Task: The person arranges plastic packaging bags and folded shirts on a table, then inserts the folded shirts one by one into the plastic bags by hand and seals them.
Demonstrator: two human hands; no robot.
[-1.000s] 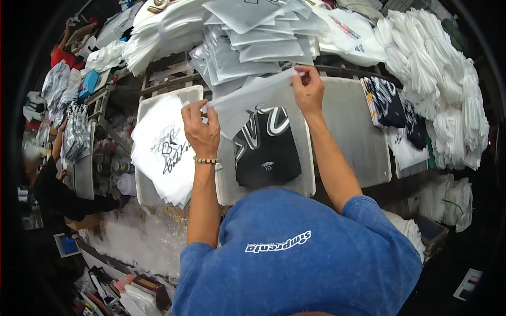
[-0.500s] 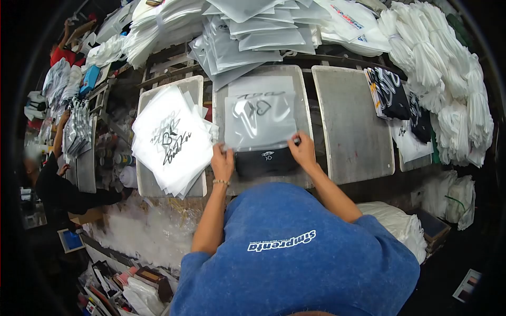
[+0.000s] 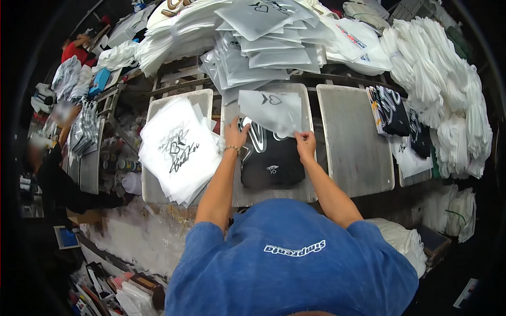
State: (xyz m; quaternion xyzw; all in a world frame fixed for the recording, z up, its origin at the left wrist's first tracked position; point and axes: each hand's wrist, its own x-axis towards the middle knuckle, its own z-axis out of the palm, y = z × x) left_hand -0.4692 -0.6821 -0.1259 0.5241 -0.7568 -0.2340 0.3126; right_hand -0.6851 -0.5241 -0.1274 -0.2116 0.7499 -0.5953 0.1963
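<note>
A folded black shirt (image 3: 271, 166) with white print lies on the middle grey board (image 3: 229, 196) in front of me. Over its far part is a translucent plastic bag (image 3: 271, 108) printed with a dark heart, its near edge slanting across the shirt. My right hand (image 3: 306, 147) pinches the near right corner of the bag. At the left edge of the shirt, by the bag's near left corner, my left hand (image 3: 235, 135) has thumb and forefinger apart. Whether it touches the bag or just the shirt is hard to make out.
Printed white sheets (image 3: 179, 150) are piled on the left board. Translucent bags (image 3: 274, 47) are stacked behind. Folded black shirts (image 3: 391, 108) lie right of the right board (image 3: 356, 139). Bundled white plastic (image 3: 427, 68) hangs far right. Another person (image 3: 66, 176) stands at left.
The bag's near edge has shifted away from me, uncovering much more of the black shirt. Both hands have moved forward; the left has let its fingers spread, the right still pinches the bag.
</note>
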